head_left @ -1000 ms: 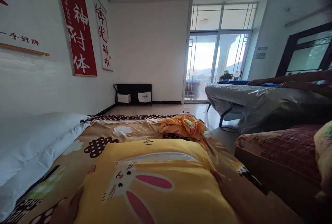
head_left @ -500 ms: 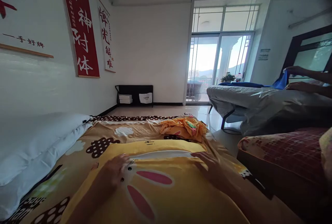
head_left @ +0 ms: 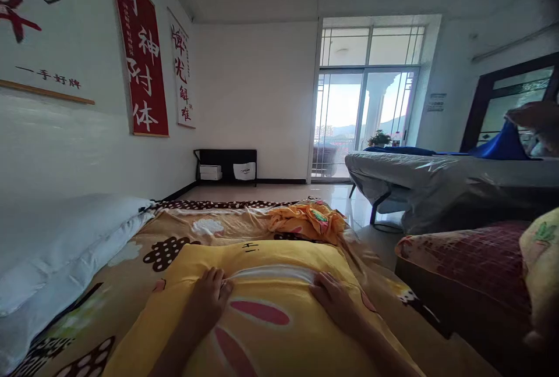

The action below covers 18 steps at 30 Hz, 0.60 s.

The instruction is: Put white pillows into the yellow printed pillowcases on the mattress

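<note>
A yellow pillowcase (head_left: pixel 279 345) with a rabbit print lies in front of me on the bed. A pale strip (head_left: pixel 275 272) shows in the gap across its upper part. My left hand (head_left: pixel 212 292) grips the fabric at the gap's left end, thumb beside the curled fingers, covering the rabbit's face. At the right end, my right hand (head_left: pixel 329 292) has its bent fingers on the fabric edge; its thumb is hidden. Beyond the pillowcase's far edge sits a crumpled orange cloth (head_left: pixel 305 220).
White pillows (head_left: pixel 78 249) lie along the left wall on the patterned bedding (head_left: pixel 174 223). At right are a maroon-covered box (head_left: pixel 463 255) and a plastic-wrapped table (head_left: pixel 406 167). Another person's hand (head_left: pixel 530 114) lifts blue cloth (head_left: pixel 502 143) there.
My left hand has moved right onto the rabbit's face, and my right hand has shifted left and down. The pale gap looks narrower. The other person's blue cloth has been raised.
</note>
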Available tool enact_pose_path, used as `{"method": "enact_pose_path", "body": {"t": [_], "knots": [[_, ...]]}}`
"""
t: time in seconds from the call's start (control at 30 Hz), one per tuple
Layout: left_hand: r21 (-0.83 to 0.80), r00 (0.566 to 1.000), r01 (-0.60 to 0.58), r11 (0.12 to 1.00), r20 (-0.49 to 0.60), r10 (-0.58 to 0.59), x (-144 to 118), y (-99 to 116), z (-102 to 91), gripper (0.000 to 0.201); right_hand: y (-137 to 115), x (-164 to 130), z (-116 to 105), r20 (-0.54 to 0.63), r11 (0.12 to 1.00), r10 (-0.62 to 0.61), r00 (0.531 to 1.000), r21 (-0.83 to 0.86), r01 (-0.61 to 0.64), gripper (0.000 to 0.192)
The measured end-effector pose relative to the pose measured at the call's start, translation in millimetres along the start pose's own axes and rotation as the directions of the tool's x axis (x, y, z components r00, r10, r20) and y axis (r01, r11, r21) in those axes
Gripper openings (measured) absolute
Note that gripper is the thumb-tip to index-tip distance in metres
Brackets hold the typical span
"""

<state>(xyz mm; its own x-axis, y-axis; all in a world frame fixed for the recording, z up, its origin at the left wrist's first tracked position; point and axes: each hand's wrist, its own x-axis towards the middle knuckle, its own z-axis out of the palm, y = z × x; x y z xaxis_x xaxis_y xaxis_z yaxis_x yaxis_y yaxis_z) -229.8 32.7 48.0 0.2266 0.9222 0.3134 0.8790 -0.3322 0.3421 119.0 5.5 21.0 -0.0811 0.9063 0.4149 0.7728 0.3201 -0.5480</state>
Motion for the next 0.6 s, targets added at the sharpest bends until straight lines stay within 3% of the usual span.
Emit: {"method": "enact_pose_path", "body": {"t": [0.13, 0.23, 0.4, 0.47, 0.53, 0.57, 0.6], "knots": [[0.026, 0.998, -0.039, 0.999, 0.056, 0.037, 6.0, 3.0, -10.3, 0.042, -10.1, -0.3, -14.6, 0.102, 0.998, -0.022, 0.995, -0.054, 0.027, 0.030], [0.013, 0.992, -0.074, 0.997, 0.101, 0.072, 9.0, 2.2, -19.5, 0.040, -17.4, -2.3, -33.4, 0.170, 0.986, -0.099, 0.981, -0.115, 0.119, 0.034], [0.043, 0.995, -0.059, 0.997, 0.086, 0.055, -3.5, 9.4, -28.0, 0.039, -25.8, -9.9, -60.8, 0.139, 0.979, -0.172, 0.975, -0.083, 0.185, 0.043], [0.063, 0.998, -0.046, 0.997, 0.039, 0.044, -15.0, 13.6, -26.8, 0.039, -30.7, -14.6, -67.5, 0.147, 0.979, -0.192, 0.970, -0.039, 0.199, 0.044], [0.112, 0.990, -0.098, 0.989, -0.094, 0.109, -28.6, 17.3, -24.4, 0.036, -40.6, -21.9, -69.8, 0.173, 0.979, -0.195, 0.965, -0.025, 0.202, 0.042], [0.160, 0.963, -0.155, 0.975, -0.195, 0.185, -35.8, 19.2, -23.5, 0.034, -47.8, -27.2, -68.4, 0.179, 0.981, -0.182, 0.967, -0.037, 0.192, 0.039], [0.225, 0.910, -0.217, 0.950, -0.306, 0.281, -43.0, 21.4, -23.1, 0.031, -56.4, -33.7, -64.6, 0.179, 0.982, -0.166, 0.970, -0.056, 0.178, 0.034]]}}
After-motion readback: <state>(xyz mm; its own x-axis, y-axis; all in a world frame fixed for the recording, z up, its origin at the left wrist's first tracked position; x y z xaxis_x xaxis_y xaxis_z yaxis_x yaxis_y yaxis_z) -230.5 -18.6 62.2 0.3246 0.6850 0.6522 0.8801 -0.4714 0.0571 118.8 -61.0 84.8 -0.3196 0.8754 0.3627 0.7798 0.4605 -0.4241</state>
